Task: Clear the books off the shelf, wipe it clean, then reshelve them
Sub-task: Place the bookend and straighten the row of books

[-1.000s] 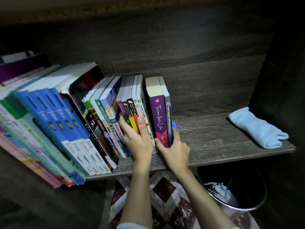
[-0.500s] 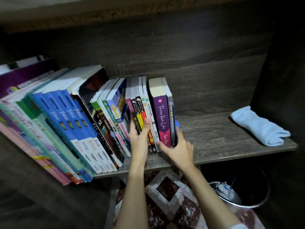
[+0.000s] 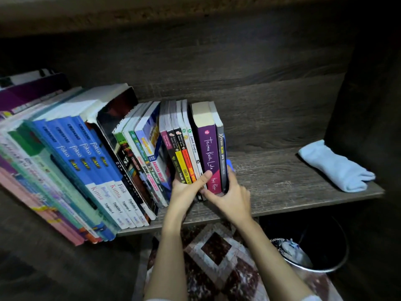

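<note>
A row of books leans left along the dark wooden shelf (image 3: 282, 177). Tall blue textbooks (image 3: 86, 161) fill its left part, and several thin paperbacks (image 3: 184, 148) stand beside a thick purple book (image 3: 208, 153) at the right end. My left hand (image 3: 186, 190) grips the lower spines of the thin paperbacks, its thumb lying across them toward the purple book. My right hand (image 3: 232, 196) holds the right end of the row, fingers round the outer dark book and thumb under the purple spine. A light blue cloth (image 3: 334, 166) lies at the shelf's right end.
A dark side panel (image 3: 368, 105) closes the shelf on the right. Below the shelf stands a black waste bin (image 3: 321, 248) with white rubbish inside, next to a patterned rug (image 3: 217, 257). Bare shelf board stretches between the books and the cloth.
My left thumb has slid right across the paperback spines toward the purple book. My right hand has curled closer round the end books. The view has shifted slightly.
</note>
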Tool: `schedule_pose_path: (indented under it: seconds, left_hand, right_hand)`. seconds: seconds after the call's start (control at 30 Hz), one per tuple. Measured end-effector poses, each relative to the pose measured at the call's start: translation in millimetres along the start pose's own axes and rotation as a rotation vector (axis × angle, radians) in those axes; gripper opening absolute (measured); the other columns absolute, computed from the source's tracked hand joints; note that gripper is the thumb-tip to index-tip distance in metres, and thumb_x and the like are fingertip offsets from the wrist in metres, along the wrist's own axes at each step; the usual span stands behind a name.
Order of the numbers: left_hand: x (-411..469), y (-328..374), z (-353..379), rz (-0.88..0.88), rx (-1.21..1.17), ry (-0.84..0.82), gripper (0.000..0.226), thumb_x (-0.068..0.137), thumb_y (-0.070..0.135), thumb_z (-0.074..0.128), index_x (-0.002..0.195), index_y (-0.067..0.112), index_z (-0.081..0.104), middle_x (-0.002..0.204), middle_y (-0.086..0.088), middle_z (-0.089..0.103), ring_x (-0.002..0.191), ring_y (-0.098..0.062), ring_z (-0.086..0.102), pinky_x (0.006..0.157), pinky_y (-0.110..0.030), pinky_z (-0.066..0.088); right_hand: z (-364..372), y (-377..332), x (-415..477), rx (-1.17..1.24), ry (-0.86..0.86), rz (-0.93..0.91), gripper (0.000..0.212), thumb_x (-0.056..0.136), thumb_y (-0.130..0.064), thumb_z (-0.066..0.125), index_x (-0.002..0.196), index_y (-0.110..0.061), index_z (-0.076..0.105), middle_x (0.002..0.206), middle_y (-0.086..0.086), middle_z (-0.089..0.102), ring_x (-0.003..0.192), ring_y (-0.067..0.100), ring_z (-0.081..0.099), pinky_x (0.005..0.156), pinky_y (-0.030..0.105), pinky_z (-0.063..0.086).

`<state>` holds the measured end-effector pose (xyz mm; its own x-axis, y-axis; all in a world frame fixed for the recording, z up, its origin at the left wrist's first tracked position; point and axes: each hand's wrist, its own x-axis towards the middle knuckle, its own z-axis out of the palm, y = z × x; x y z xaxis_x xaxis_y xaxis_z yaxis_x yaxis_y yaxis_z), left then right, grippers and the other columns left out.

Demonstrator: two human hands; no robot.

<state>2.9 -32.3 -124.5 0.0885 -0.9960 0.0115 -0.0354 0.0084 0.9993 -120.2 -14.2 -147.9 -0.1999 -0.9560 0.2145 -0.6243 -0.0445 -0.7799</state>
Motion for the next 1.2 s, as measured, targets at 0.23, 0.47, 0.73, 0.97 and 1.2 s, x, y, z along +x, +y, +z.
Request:
schedule_pose_path:
  seconds: [0.23, 0.47, 0.73, 0.97, 1.2]
  left_hand:
    - [0.6, 1.4, 3.3, 0.010, 0.104, 0.062, 0.049, 0.074, 0.023, 0.076, 0.117, 0.017, 0.052, 0.088, 0.014, 0.060, 0.085, -0.002, 0.059, 0.056, 0.001, 0.040]
    - [1.4, 0.7, 2.5, 0.045, 0.090, 0.042, 0.061, 0.070, 0.024, 0.078, 0.125, 0.012, 0.053, 0.101, 0.007, 0.066, 0.082, 0.008, 0.058, 0.058, 0.000, 0.043]
    - [0.4, 0.5, -2.2, 0.041, 0.018, -0.013, 0.074, 0.058, 0.036, 0.081, 0.126, 0.022, 0.056, 0.107, 0.011, 0.069, 0.096, -0.002, 0.065, 0.085, -0.022, 0.051]
    - [0.6, 6.6, -2.2, -0.008, 0.085, -0.026, 0.057, 0.068, 0.036, 0.078, 0.118, 0.020, 0.056, 0.092, 0.017, 0.063, 0.089, 0.001, 0.059, 0.071, -0.014, 0.042]
    - [-1.5, 6.9, -2.1, 0.023, 0.088, -0.060, 0.087, 0.049, 0.059, 0.072, 0.125, 0.018, 0.057, 0.110, 0.009, 0.066, 0.105, -0.009, 0.061, 0.095, -0.029, 0.045]
  right_hand:
    - [0.3, 4.0, 3.2, 0.074, -0.012, 0.006, 0.103, 0.058, -0.079, 0.061, 0.145, -0.032, 0.031, 0.107, 0.007, 0.071, 0.106, 0.029, 0.063, 0.090, 0.034, 0.046]
    - [0.7, 7.4, 6.0, 0.138, 0.005, 0.033, 0.094, 0.061, -0.065, 0.074, 0.142, -0.032, 0.039, 0.110, 0.008, 0.070, 0.106, 0.028, 0.063, 0.090, 0.033, 0.048]
    - [-2.0, 7.7, 7.6, 0.159, 0.011, 0.025, 0.095, 0.055, -0.068, 0.075, 0.139, -0.034, 0.044, 0.105, 0.003, 0.072, 0.104, 0.025, 0.064, 0.087, 0.029, 0.046]
    - [-1.7, 9.7, 8.1, 0.163, 0.003, 0.019, 0.095, 0.056, -0.070, 0.072, 0.139, -0.031, 0.045, 0.106, 0.003, 0.072, 0.104, 0.024, 0.064, 0.085, 0.027, 0.045]
    - [0.5, 10.0, 8.1, 0.099, 0.024, 0.016, 0.087, 0.066, -0.062, 0.070, 0.142, -0.029, 0.042, 0.111, 0.009, 0.070, 0.106, 0.029, 0.062, 0.087, 0.032, 0.045]
